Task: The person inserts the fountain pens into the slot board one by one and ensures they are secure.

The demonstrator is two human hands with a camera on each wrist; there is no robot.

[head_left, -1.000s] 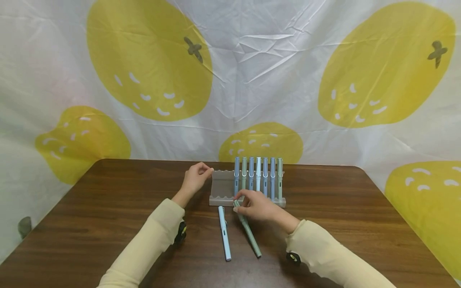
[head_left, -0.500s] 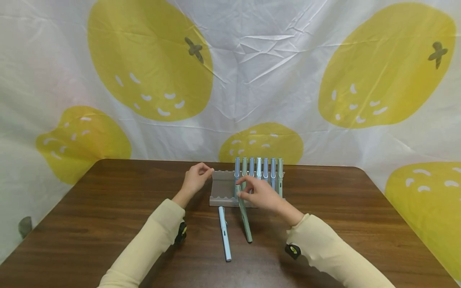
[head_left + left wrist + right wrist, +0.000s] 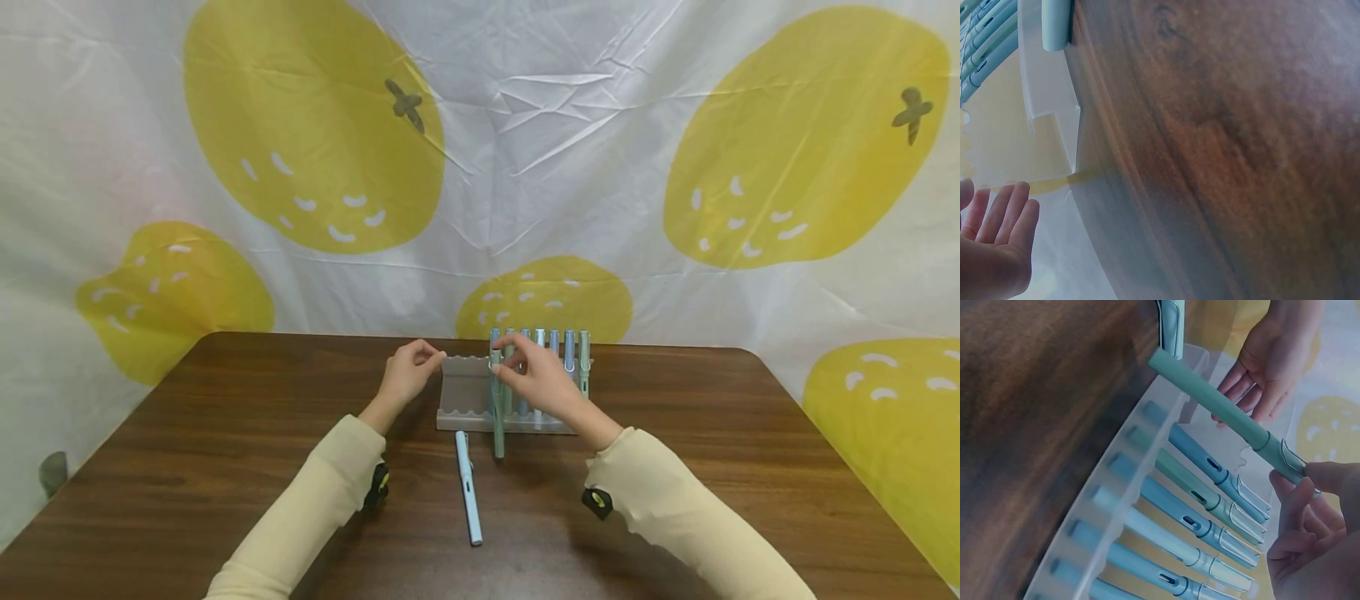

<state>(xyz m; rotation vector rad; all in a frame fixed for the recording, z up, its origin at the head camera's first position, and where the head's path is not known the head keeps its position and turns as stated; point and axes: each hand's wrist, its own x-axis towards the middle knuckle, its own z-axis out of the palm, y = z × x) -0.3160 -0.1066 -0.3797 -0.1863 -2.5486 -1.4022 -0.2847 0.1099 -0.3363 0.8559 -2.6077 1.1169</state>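
Observation:
My right hand (image 3: 546,379) pinches a green fountain pen (image 3: 499,425) by its capped end, between thumb and fingers. The pen hangs almost upright in front of the clear pen rack (image 3: 465,422), and its lower end sticks out past the rack's front lip. In the right wrist view the held pen (image 3: 1210,400) is apart from the pens in the rack. My left hand (image 3: 405,375) is at the rack's back left corner, thumb and index finger pinching its edge; in the left wrist view the other fingers (image 3: 1022,225) are fairly straight.
Several blue and green pens (image 3: 1179,515) stand side by side in the rack's right part, partly hidden by my right hand in the head view. A light blue pen (image 3: 468,487) lies on the wooden table (image 3: 225,467) before the rack. A lemon-print cloth (image 3: 525,167) hangs behind.
My right hand has raised the green pen off the table and carried it toward the rack, turning it more upright. The left hand and the light blue pen stay where they were.

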